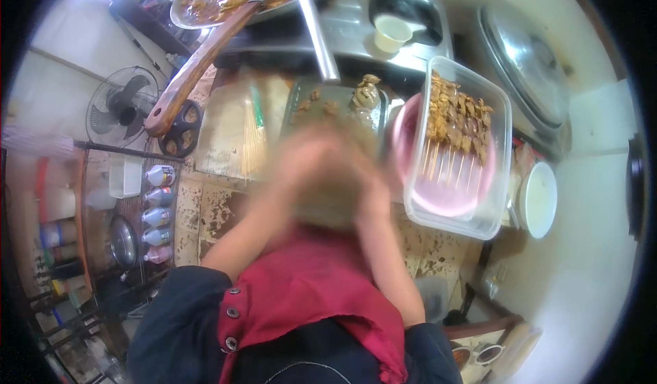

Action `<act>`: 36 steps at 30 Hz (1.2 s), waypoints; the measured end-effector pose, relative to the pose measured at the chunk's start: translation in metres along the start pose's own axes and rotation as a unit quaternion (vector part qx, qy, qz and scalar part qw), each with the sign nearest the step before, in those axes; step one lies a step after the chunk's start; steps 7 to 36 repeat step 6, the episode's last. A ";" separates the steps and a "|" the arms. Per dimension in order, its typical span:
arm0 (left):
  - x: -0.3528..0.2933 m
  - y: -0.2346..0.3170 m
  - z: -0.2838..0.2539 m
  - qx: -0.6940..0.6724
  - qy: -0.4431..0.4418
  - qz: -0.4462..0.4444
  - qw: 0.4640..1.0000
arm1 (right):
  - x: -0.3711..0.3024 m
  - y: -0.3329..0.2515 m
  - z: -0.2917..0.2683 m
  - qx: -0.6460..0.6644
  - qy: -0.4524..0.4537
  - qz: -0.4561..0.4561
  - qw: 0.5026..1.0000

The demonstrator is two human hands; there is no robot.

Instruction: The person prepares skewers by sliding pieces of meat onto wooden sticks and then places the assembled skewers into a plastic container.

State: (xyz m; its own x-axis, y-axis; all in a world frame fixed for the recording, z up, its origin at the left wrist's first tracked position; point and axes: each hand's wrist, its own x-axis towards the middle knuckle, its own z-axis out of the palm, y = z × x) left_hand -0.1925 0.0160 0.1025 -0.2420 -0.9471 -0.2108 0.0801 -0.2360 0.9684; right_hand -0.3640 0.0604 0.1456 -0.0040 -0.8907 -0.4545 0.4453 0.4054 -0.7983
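My left hand and my right hand are close together over the near part of a shallow tray. Both are smeared by motion, so their fingers and anything in them cannot be made out. Small brown meat pieces lie at the tray's far left, and a glossy heap of brownish pieces sits at its far right. Left of the tray, a bundle of thin bamboo skewers rests on a pale board. To the right, loaded meat skewers lie in a clear plastic container.
A pink basin shows under the container. Beyond are a pan of sauced food with a wooden-handled utensil, a metal-handled one, and a stove bearing a cup. A large lidded pot stands far right.
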 end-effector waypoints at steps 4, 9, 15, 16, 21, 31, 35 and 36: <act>-0.005 0.017 0.024 0.069 -0.056 0.132 0.987 | -0.018 -0.016 0.018 -0.030 0.021 -0.018 0.999; -0.002 0.013 0.026 0.078 -0.062 0.133 0.986 | -0.022 -0.020 0.022 -0.077 0.040 -0.025 0.996; -0.002 0.013 0.026 0.078 -0.062 0.133 0.986 | -0.022 -0.020 0.022 -0.077 0.040 -0.025 0.996; -0.002 0.013 0.026 0.078 -0.062 0.133 0.986 | -0.022 -0.020 0.022 -0.077 0.040 -0.025 0.996; -0.002 0.013 0.026 0.078 -0.062 0.133 0.986 | -0.022 -0.020 0.022 -0.077 0.040 -0.025 0.996; -0.002 0.013 0.026 0.078 -0.062 0.133 0.986 | -0.022 -0.020 0.022 -0.077 0.040 -0.025 0.996; -0.002 0.013 0.026 0.078 -0.062 0.133 0.986 | -0.022 -0.020 0.022 -0.077 0.040 -0.025 0.996; -0.002 0.013 0.026 0.078 -0.062 0.133 0.986 | -0.022 -0.020 0.022 -0.077 0.040 -0.025 0.996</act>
